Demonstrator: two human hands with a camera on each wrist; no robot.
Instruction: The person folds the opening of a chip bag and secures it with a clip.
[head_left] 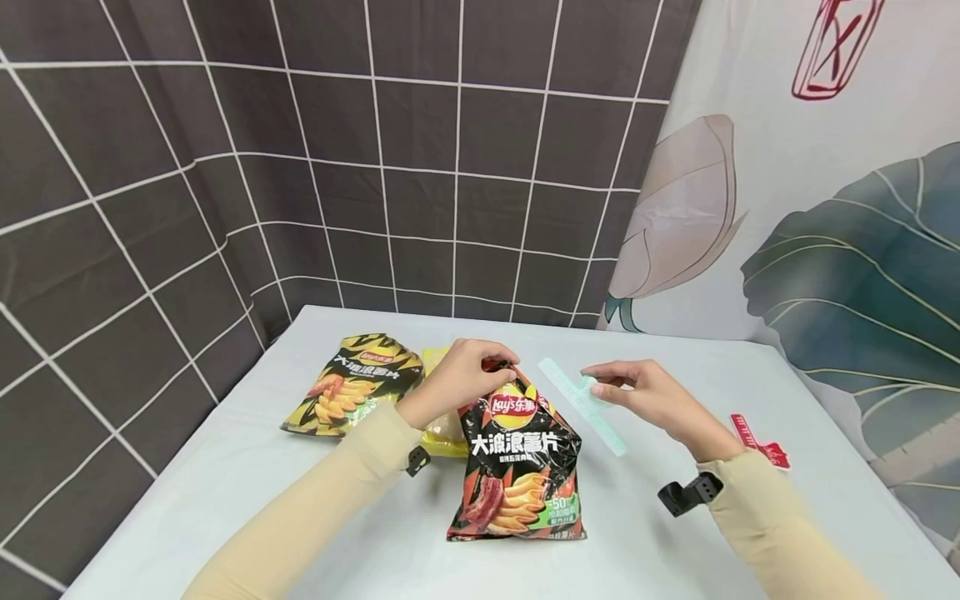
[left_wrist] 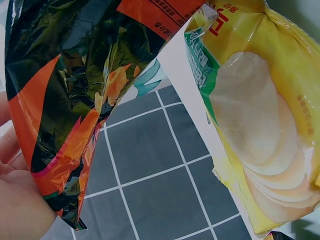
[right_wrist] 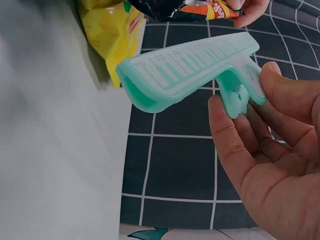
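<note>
My left hand (head_left: 467, 377) grips the top corner of a black and red bag of potato chips (head_left: 517, 467), which stands tilted over the table with its printed front showing. In the left wrist view the bag's folded side (left_wrist: 75, 80) fills the left, with part of the hand (left_wrist: 22, 205) at its edge. By its handle, my right hand (head_left: 647, 392) pinches a mint-green bag clip (head_left: 581, 406). Its long ruler-marked bar (right_wrist: 185, 65) stretches away from the thumb and fingers (right_wrist: 227, 135) in the right wrist view, a short way right of the bag.
Behind my left hand lies a yellow chip bag (head_left: 447, 435), partly covered. A yellow and black chip bag (head_left: 352, 387) lies farther left on the white table (head_left: 360, 533). On the right side rests a red clip (head_left: 761, 443). A dark gridded cloth (head_left: 420, 200) hangs behind.
</note>
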